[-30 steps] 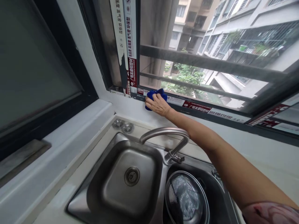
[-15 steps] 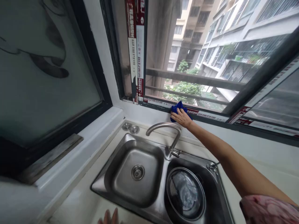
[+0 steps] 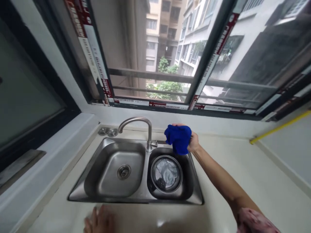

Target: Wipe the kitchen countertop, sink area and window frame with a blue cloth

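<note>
A bunched blue cloth (image 3: 179, 138) hangs from my right hand (image 3: 193, 142), held above the back right corner of the sink's right basin. Part of that hand is hidden behind the cloth. My left hand (image 3: 99, 220) is at the bottom edge of the view, over the counter in front of the sink, slightly blurred, with its fingers apart and nothing in it. Left of the cloth stands the curved metal faucet (image 3: 149, 132). Beyond it runs the dark window frame (image 3: 136, 106) with printed tape along it.
The steel double sink (image 3: 143, 191) is set into the pale counter (image 3: 225, 181). A round perforated metal colander (image 3: 179, 176) with clear plastic lies in its right basin. Two sink strainers (image 3: 108, 131) sit at the back left. A yellow pipe (image 3: 279, 127) runs along the right wall.
My right hand has lifted the blue cloth off the window's bottom frame and brought it nearer, above the right basin. The view has swung to the right. My left hand shows more.
</note>
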